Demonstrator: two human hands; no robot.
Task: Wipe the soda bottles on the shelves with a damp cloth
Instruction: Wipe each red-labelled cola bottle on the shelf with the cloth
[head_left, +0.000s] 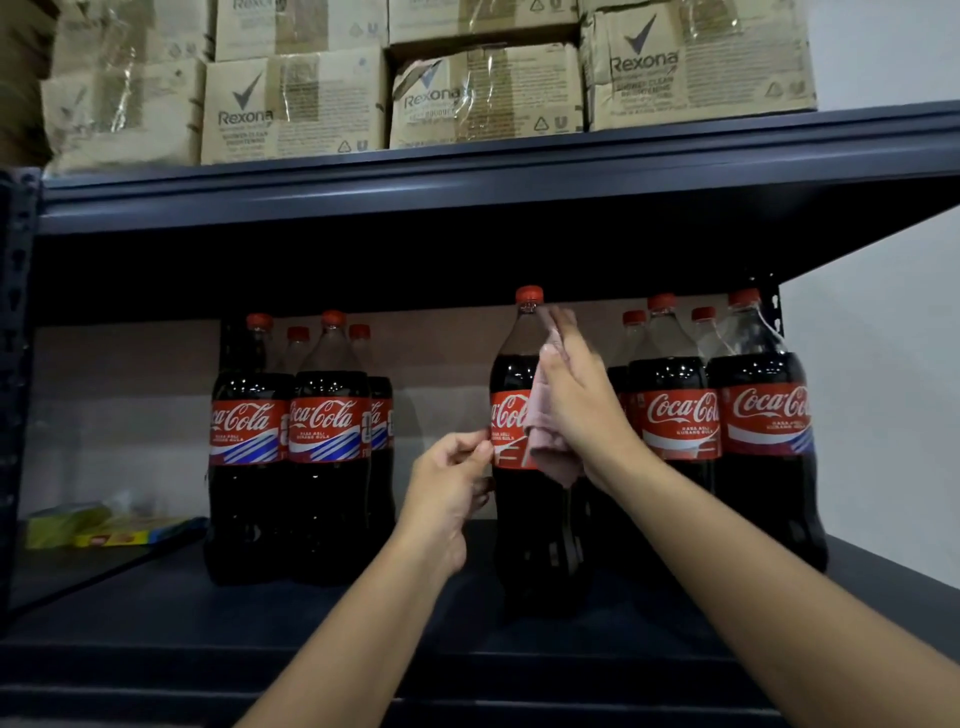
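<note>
A large cola bottle with a red cap and red label stands alone at the middle of the dark shelf. My right hand presses a pink cloth against its right side, fingers reaching up to the neck. My left hand touches the left edge of the label with curled fingertips. Several more cola bottles stand in a left group and a right group.
The upper shelf board hangs close above the caps and carries several cardboard boxes. Yellow and green packets lie at the far left of the shelf. A white wall bounds the right side.
</note>
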